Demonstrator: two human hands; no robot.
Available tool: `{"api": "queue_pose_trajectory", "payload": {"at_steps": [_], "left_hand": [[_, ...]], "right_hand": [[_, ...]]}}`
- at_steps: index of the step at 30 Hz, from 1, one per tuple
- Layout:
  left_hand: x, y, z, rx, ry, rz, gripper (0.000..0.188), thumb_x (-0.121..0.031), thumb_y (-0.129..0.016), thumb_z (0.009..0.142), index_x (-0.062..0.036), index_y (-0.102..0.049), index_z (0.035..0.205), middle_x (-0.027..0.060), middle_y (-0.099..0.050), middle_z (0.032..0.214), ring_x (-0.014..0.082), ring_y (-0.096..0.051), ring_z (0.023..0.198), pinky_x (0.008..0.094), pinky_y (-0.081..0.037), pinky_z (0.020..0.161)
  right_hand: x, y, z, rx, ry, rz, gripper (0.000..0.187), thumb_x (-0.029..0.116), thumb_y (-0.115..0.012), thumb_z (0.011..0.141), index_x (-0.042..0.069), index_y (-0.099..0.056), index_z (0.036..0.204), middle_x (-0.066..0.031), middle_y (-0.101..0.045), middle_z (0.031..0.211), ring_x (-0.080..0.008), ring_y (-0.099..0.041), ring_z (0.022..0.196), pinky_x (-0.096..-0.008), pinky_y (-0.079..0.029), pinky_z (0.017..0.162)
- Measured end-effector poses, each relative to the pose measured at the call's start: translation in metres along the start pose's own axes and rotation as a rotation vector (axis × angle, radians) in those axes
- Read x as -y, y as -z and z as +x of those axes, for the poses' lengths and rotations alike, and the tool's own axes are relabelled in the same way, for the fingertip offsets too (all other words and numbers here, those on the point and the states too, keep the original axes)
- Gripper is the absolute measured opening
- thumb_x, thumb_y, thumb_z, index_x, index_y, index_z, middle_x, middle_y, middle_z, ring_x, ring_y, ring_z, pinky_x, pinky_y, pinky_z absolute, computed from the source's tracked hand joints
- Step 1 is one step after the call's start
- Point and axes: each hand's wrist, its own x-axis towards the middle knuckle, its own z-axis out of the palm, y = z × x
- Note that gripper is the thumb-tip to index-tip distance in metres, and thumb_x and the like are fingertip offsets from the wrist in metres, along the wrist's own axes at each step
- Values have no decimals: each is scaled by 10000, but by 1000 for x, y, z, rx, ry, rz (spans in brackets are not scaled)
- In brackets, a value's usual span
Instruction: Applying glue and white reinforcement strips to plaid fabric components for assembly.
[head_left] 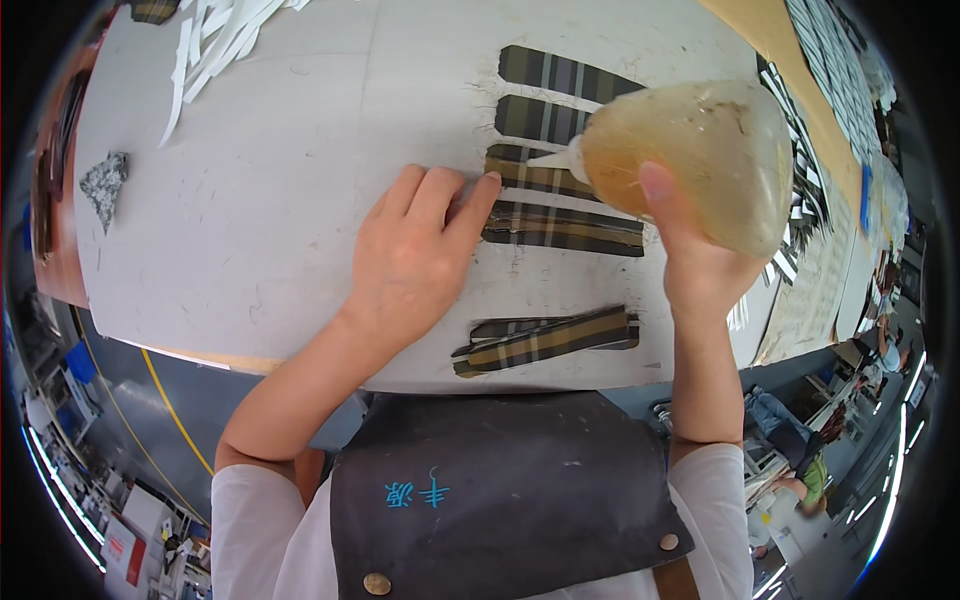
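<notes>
"How does the person's left arm (300,385) sit?"

"Bent at the elbow, with the bare forearm (325,360) slanting forward and inward. The left hand (418,243) shows its back, fingers (434,193) bent, most of the fingertips tucked out of sight."

"And the right arm (706,385)?"

"That one points almost straight ahead from the body. The right hand (705,268) is set in a grip, thumb (660,190) stretched forward, and the other fingers are hidden from here."

"Hands together or apart?"

"Apart, and the wrists (697,312) wider still."
</notes>
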Motion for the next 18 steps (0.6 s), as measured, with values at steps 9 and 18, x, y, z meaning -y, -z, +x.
{"api": "queue_pose_trajectory", "payload": {"at_steps": [9, 18], "left_hand": [[-2, 3, 1, 8, 35, 21, 436, 102, -565, 628, -31, -665, 1031, 66, -512, 828, 210, -498, 700, 306, -451, 573], [0, 7, 2, -2, -19, 52, 390, 53, -609, 620, -18, -658, 999, 55, -482, 812, 189, -479, 683, 294, -436, 548]], "right_hand": [[-25, 46, -7, -128, 23, -177, 636, 169, -852, 645, -15, -494, 1138, -105, -626, 1007, -170, -620, 894, -294, -496, 814], [-29, 60, -13, -245, -110, 24, 598, 164, -840, 663, -24, -516, 1130, -103, -627, 1009, -180, -618, 887, -288, -498, 798]]}}
